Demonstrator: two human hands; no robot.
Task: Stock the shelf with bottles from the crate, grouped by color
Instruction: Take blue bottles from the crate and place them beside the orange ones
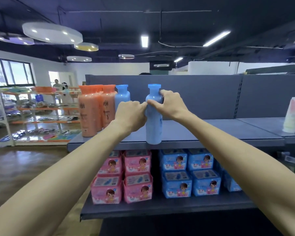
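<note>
A blue bottle [154,128] stands upright at the front edge of the grey top shelf [211,132]. My right hand [167,104] grips its shoulder from the right. My left hand [132,114] is curled against its left side, fingers touching the bottle beside my right thumb. A second blue bottle [122,96] stands behind my left hand, partly hidden. To its left stand several orange bottles [89,113] in a tight group. The crate is out of view.
Pink packs [123,176] and blue packs [191,172] fill the lower shelf. A pale wrapped stack [292,114] stands at the top shelf's right end. The grey back panel [203,96] rises behind. An orange-edged rack [39,113] and people stand far left.
</note>
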